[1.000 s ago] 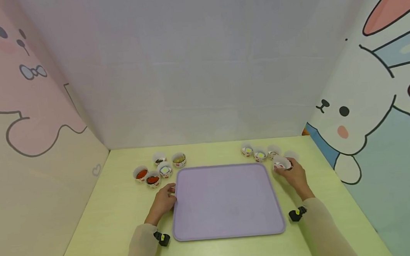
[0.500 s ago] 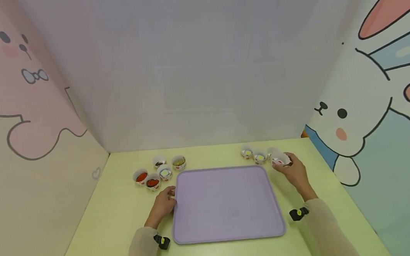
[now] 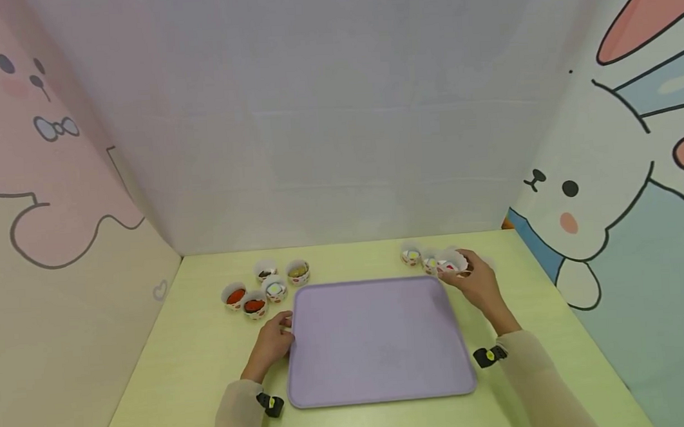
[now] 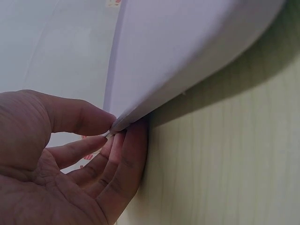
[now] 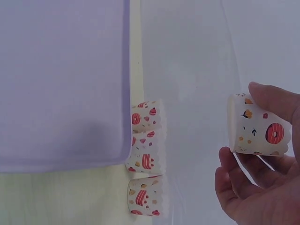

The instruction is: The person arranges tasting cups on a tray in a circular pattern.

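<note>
My left hand pinches the left rim of a lilac tray, thumb above and fingers under it in the left wrist view. At the tray's far right corner my right hand holds a white paper baking cup printed with doughnuts and leaves. Thumb and fingertips grip the cup's sides, and in the right wrist view it is raised above the other cups. Behind the tray on that side stand more such cups, partly covered by the held one in the head view.
Several paper cups stand at the tray's back left: two with red contents, one with yellowish-green contents, others with pale or dark contents. A white sheet rises behind the pale table, with cartoon-printed sheets at both sides.
My right hand has lifted the paper cup a little and carried it left, closer over the other cups. The left hand stays at the tray's rim.
</note>
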The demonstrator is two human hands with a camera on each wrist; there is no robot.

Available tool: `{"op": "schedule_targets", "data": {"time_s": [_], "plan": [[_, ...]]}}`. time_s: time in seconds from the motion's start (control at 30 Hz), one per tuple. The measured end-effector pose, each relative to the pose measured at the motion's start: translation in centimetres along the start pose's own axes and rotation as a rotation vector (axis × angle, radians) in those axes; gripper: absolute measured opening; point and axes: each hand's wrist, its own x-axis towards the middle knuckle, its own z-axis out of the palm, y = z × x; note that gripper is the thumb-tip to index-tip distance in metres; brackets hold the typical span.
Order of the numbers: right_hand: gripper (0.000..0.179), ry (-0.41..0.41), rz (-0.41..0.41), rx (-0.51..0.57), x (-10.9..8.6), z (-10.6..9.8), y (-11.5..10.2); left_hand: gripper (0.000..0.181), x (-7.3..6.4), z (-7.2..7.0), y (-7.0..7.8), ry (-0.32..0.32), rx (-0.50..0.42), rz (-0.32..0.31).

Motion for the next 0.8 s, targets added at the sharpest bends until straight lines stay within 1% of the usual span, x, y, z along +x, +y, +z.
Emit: {"op": "schedule_targets", "data": {"time_s": [0.13, 0.3, 0.53, 0.7, 0.8], "plan": [[0.08, -0.021, -0.013, 0.02, 0.0, 0.8, -0.8, 0.058, 0.1, 0.0, 0.0, 0.004, 0.01, 0.003], [0.078, -0.033, -0.01, 0.032, 0.2, 2.3, -1.9, 0.058, 0.2, 0.0, 0.1, 0.005, 0.013, 0.006], [0.064, -0.034, -0.046, 0.048, 0.2, 5.2, -2.6, 0.058, 0.2, 0.1, 0.1, 0.005, 0.01, 0.001], [0.064, -0.031, -0.067, 0.028, 0.3, 6.8, -2.7, 0.058, 0.1, 0.2, 0.0, -0.008, 0.008, -0.003], [0.066, -0.045, -0.082, 0.028, 0.5, 7.7, -3.1, 0.058, 0.1, 0.2, 0.1, 0.001, 0.023, 0.002]]}}
